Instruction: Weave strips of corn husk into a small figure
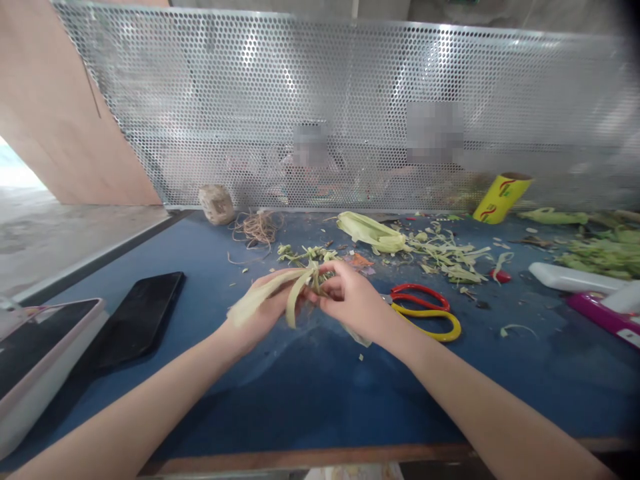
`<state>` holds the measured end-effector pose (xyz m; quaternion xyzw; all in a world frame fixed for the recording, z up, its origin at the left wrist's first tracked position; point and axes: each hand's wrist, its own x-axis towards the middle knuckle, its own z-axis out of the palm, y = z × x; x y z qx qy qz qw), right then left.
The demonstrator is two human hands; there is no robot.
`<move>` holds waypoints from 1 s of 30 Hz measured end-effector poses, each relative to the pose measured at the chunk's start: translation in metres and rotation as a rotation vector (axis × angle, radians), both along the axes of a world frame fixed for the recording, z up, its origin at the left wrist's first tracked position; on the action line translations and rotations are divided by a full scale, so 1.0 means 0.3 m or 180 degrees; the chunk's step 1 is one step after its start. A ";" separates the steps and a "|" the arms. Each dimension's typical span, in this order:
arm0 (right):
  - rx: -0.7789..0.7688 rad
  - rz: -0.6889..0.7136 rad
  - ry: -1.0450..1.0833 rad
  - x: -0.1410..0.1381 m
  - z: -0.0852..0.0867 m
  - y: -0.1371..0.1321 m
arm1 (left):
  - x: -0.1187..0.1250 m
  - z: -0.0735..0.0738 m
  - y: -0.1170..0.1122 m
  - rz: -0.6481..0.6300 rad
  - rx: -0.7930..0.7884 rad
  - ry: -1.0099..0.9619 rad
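Pale green corn husk strips [295,303] are bunched between my two hands over the middle of the blue table. My left hand [271,310] is closed around the lower part of the bunch, with a wide strip lying across its back. The bent fingers of my right hand [353,300] pinch the bunch from the right side; the fingertips are partly hidden. Just right of that hand lie scissors [417,311] with one red and one yellow handle loop, their blades hidden behind the hand. A larger piece of corn husk [370,232] lies beyond my hands.
Left are a black phone [145,313] and a pink-edged device [50,347]. Behind stand a pale lump [217,204], tangled twine [257,228] and a yellow cardboard tube [501,198]. Husk scraps [457,257] and a white-and-purple tool [600,310] lie right. A perforated metal screen [350,80] borders the table.
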<state>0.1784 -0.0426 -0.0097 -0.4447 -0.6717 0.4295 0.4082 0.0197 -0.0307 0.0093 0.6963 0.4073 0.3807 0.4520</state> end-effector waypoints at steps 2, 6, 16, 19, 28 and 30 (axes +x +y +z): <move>-0.0007 0.0115 -0.0039 0.008 0.012 -0.005 | -0.001 0.005 0.000 -0.0259 -0.0180 -0.0047; 0.0159 0.0277 -0.0492 0.020 0.050 -0.021 | 0.002 0.022 -0.004 -0.0427 -0.0462 -0.0138; 0.0868 -0.0032 -0.1565 0.068 0.109 -0.041 | -0.039 0.015 0.016 -0.0136 0.0091 0.0630; 0.0737 0.0136 -0.1571 0.067 0.097 -0.038 | -0.037 0.002 0.010 -0.0160 -0.0014 0.0611; 0.1112 0.0182 -0.1935 0.041 0.089 -0.052 | -0.001 0.001 -0.005 -0.0371 -0.0847 -0.0377; 0.1246 0.0062 -0.2162 0.029 0.090 -0.058 | 0.009 -0.004 -0.013 -0.0269 -0.0733 -0.0462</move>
